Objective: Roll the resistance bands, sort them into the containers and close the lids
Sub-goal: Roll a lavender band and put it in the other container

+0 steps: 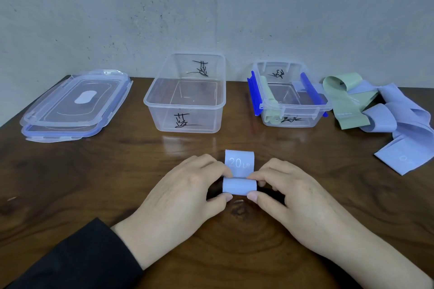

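here both hands (187,191) (288,192) pinch the blue band (239,186).

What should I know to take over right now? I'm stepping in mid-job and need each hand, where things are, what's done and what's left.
Left hand and right hand: both pinch the blue 20 LB band, nearly rolled, on the table.
Large container: open, no bands visible inside.
Small container: open, blue latches down, one rolled green band inside.
Two lids: stacked at far left.
Unrolled pile of green and blue bands: far right.
Done: one green band stored.
Left: finish this roll, put it in a container, roll and sort the pile, close both lids.
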Motion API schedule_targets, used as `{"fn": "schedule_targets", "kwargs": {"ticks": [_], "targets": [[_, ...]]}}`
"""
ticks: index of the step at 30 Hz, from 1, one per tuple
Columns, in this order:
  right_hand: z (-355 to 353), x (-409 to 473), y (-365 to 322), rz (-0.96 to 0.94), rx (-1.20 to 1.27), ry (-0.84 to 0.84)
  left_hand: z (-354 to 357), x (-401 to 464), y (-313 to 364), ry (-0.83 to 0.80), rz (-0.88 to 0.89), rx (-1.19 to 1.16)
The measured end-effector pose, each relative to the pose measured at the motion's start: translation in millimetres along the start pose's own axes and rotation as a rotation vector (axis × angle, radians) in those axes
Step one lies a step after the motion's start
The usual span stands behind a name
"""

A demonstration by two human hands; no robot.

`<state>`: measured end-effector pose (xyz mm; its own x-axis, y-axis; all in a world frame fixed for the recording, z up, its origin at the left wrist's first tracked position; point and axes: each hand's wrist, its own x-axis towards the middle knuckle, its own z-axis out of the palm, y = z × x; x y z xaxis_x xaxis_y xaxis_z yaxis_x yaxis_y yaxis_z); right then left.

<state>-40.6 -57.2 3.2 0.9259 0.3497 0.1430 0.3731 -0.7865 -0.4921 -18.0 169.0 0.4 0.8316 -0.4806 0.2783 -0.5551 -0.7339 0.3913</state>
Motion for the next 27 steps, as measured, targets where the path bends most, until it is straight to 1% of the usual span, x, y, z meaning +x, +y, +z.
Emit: {"fn": "schedule_targets", "kwargs": {"ticks": [22,27], "targets": [[-2.4,0.3,-1.7,0.030,-0.011,-0.004,-1.0,-1.2,2.0,0.002,0.007,0.039],[-1.8,-0.7,-1.8,0.032,-0.008,-0.010,-1.6,-1.1,2.5,-0.019,0.006,0.032]]}}
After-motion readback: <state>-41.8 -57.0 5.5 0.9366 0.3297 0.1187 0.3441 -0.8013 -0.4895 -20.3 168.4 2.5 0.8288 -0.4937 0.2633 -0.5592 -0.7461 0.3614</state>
